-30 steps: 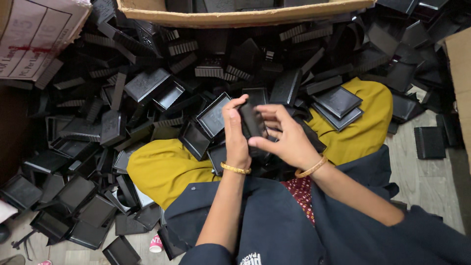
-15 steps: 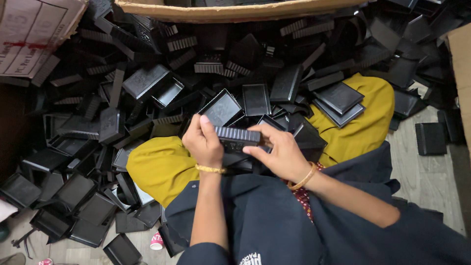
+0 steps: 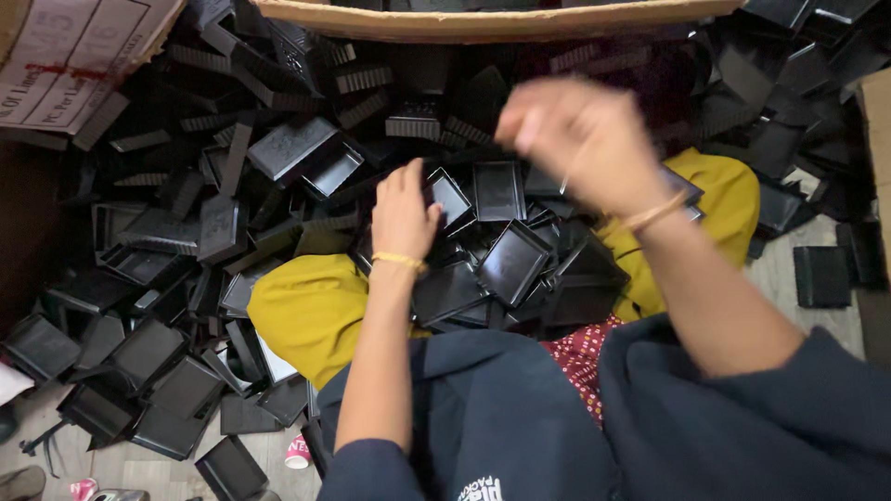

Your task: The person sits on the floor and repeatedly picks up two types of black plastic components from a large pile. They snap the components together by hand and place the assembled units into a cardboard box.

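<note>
The left hand (image 3: 404,215) is laid on a small black tray (image 3: 450,199) in the heap on the lap, fingers loosely bent over its near edge, nothing clamped. The tray lies tilted, its long axis running away from the body. The right hand (image 3: 580,139) is blurred above the pile; its grip cannot be told.

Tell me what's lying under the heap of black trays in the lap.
Yellow cloth shows beneath the black plastic trays, spreading out on both sides. The left hand rests on the heap. What lies deeper under the trays is covered.
</note>
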